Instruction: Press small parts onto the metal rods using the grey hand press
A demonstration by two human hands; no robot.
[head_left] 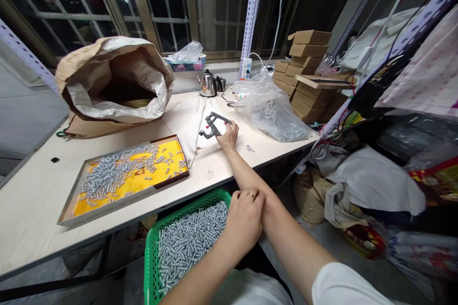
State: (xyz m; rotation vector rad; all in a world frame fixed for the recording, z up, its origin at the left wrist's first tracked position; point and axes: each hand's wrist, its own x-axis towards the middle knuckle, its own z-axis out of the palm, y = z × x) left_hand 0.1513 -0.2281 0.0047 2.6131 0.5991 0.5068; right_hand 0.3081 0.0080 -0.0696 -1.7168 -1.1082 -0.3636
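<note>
My right hand (229, 136) reaches out over the table and grips a dark clamp-like frame (212, 126) with a spring-like part and a small red spot; its exact kind is unclear. White cloth or paper lies beneath the frame. My left hand (246, 214), with a ring on one finger, is closed against my right forearm, its fingers curled and fingertips hidden. Below it stands a green plastic basket (149, 248) full of metal screw-like pieces (191, 236). A shallow tray (118, 205) with a yellow lining, on the table's left, holds similar silvery pieces (114, 171).
A large open paper sack (118, 81) stands at the back left. Behind are a metal kettle (207, 83) and a clear plastic bag (272, 109) with metal parts. Stacked cardboard boxes (309, 52) and a perforated post (252, 9) rise at the back; sacks (375, 181) lie right.
</note>
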